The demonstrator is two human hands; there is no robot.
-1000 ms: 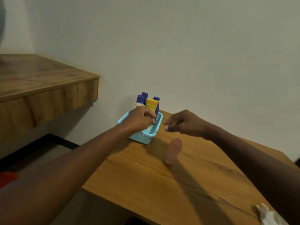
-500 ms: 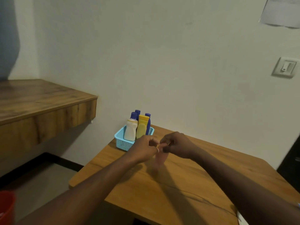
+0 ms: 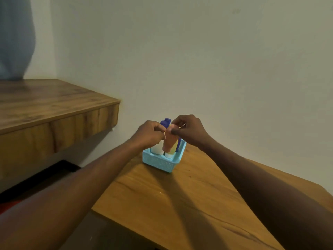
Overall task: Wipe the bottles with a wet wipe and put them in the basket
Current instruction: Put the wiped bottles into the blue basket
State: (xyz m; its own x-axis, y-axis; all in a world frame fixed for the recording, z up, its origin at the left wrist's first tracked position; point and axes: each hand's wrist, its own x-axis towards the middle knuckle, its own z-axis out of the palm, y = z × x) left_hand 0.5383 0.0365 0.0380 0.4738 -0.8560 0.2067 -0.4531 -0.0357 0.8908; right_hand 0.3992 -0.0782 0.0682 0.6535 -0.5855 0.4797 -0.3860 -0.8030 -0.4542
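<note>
A light blue basket point(image 3: 158, 162) stands near the far left corner of the wooden table point(image 3: 180, 204). In it stand a white bottle point(image 3: 156, 150), a yellow bottle point(image 3: 176, 147) and blue-capped bottles point(image 3: 165, 122). A peach bottle point(image 3: 169, 142) hangs tilted over the basket, its lower end just above or inside the rim. My right hand point(image 3: 188, 130) pinches the peach bottle's top. My left hand point(image 3: 149, 134) is closed with its fingertips against the same top. No wet wipe is in view.
A thick wooden shelf point(image 3: 54, 109) juts out from the wall on the left, higher than the table. The plain wall rises right behind the basket. The table's left edge drops to a dark floor point(image 3: 54, 174).
The peach bottle has left the table top, where it stood a second ago. Both hands have carried it away from me to the basket.
</note>
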